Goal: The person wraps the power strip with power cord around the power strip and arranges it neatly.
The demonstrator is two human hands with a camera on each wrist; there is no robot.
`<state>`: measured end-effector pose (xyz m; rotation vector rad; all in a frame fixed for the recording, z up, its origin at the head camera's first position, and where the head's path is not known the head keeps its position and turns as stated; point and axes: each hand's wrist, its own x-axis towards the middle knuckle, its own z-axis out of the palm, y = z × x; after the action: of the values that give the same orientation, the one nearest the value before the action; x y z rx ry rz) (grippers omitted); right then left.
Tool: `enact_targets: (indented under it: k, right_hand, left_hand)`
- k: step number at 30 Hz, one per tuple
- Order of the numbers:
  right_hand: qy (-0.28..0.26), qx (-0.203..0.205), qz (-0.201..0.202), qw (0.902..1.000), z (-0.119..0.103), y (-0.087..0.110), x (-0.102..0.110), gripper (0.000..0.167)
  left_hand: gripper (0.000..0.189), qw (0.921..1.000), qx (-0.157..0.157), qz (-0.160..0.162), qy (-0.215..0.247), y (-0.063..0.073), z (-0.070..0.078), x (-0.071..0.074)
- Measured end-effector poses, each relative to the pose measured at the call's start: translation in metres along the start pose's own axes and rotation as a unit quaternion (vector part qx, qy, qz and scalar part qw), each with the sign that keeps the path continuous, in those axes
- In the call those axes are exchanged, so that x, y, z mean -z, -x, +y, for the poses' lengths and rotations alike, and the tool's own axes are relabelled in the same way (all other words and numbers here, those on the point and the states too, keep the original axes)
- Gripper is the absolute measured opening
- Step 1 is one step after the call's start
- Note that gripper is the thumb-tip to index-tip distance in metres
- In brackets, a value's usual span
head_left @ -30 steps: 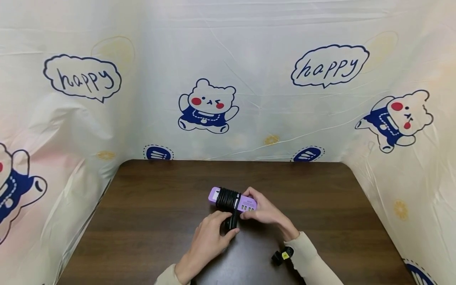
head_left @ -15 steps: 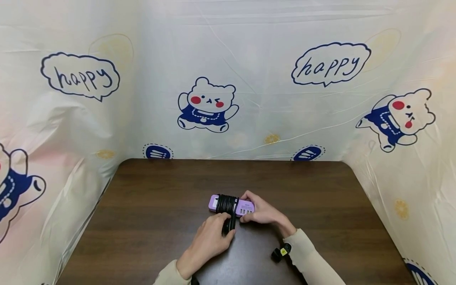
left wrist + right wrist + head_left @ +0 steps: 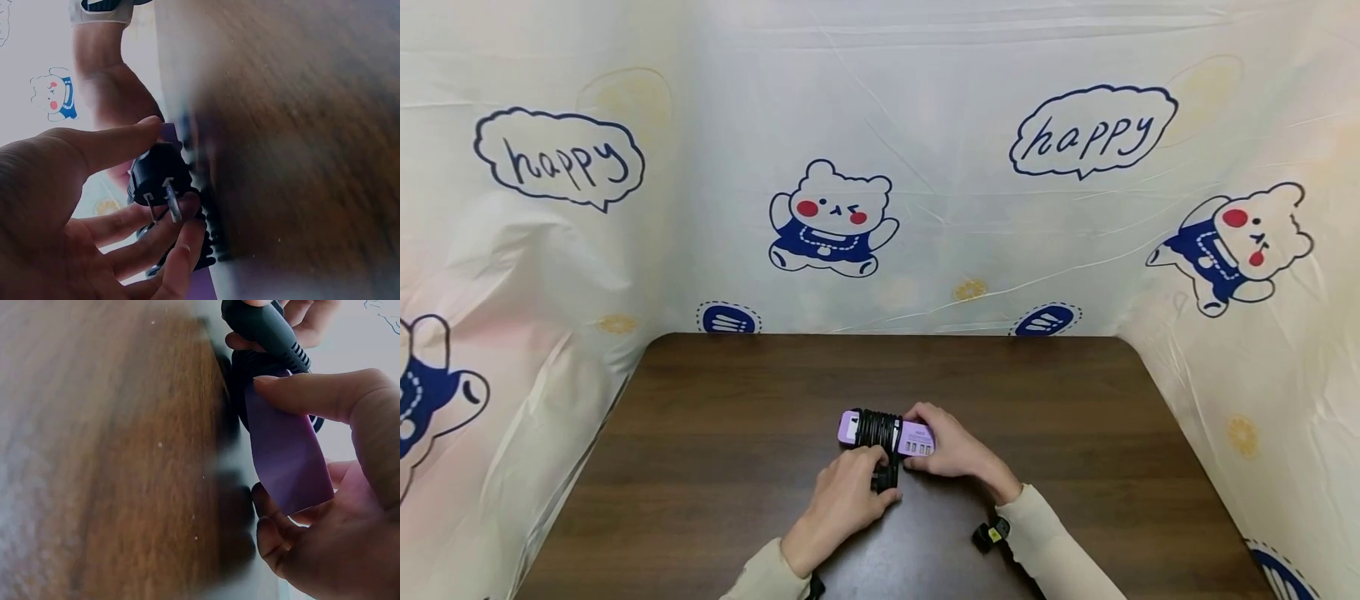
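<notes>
A purple power strip with several USB ports lies across the middle of the table, close over the wood in the right wrist view. Its black cord is wound in tight coils around the strip's left part. My right hand grips the strip's right end, thumb on the near side and fingers behind. With my left hand I hold the black plug at the cord's end, just in front of the coils. Metal prongs on the plug show in the left wrist view, pointing toward my left palm.
The dark wooden table spreads around both hands. A pale curtain printed with bears and "happy" bubbles hangs behind the table and along its sides. A small black device with a yellow mark sits at my right wrist.
The power strip has come slightly toward me and turned more level, with both hands following. My left hand has kept hold of the plug and my right hand of the strip's end.
</notes>
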<state>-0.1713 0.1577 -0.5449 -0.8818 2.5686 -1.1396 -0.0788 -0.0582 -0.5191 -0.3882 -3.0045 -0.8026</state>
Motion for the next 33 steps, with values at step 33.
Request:
enact_targets:
  k: [33]
  right_hand:
    - [0.039,0.013,0.022,0.9989,-0.006,0.004,-0.003,0.074]
  left_hand:
    - [0.046,0.9894,0.038,0.131,-0.052,0.009,-0.008,0.022]
